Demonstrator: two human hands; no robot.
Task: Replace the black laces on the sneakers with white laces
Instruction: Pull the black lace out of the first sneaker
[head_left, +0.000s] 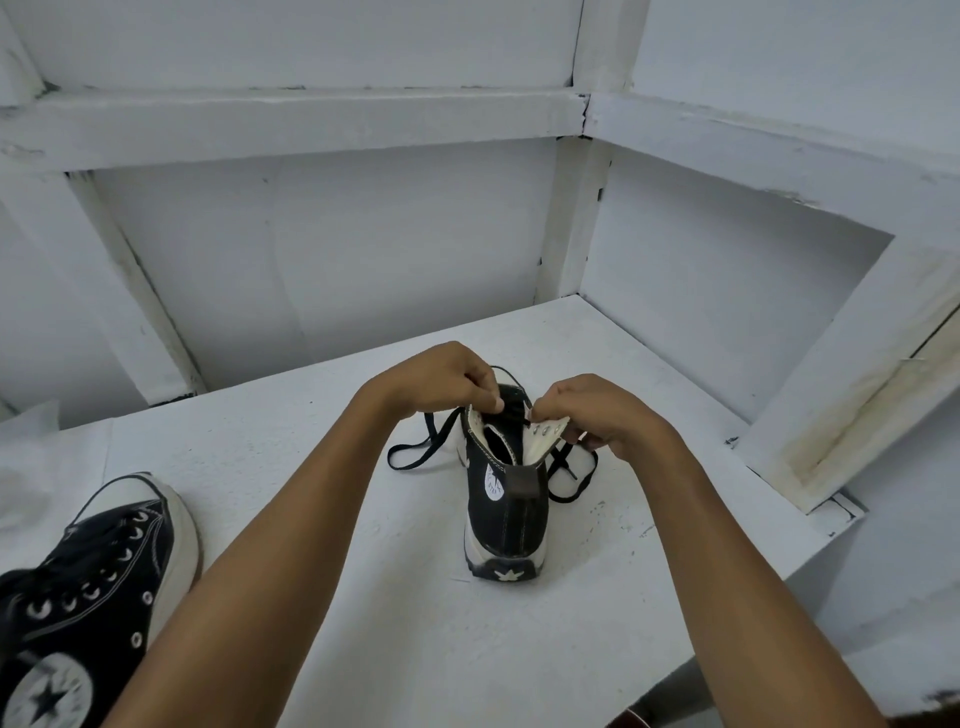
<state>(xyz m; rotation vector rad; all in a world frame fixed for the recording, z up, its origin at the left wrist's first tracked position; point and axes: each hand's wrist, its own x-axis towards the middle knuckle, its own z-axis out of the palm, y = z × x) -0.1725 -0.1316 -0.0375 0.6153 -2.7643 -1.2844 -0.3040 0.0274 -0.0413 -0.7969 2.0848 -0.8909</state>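
Observation:
A black high-top sneaker (506, 514) with a white sole stands upright on the white table (415, 623), heel toward me. Its black lace (415, 449) is loosened and trails in loops on both sides. My left hand (441, 382) pinches the lace at the left top edge of the collar. My right hand (597, 415) pinches the right eyelet flap and folds it outward, showing the cream lining. A second black high-top sneaker (88, 597) lies at the near left with no lace visible in its eyelets. No white lace is in view.
White walls and wooden frame beams (571, 218) close in the table at the back and right. A slanted white frame (852, 395) leans at the right edge. A pale cloth or sheet (31, 467) lies at the far left.

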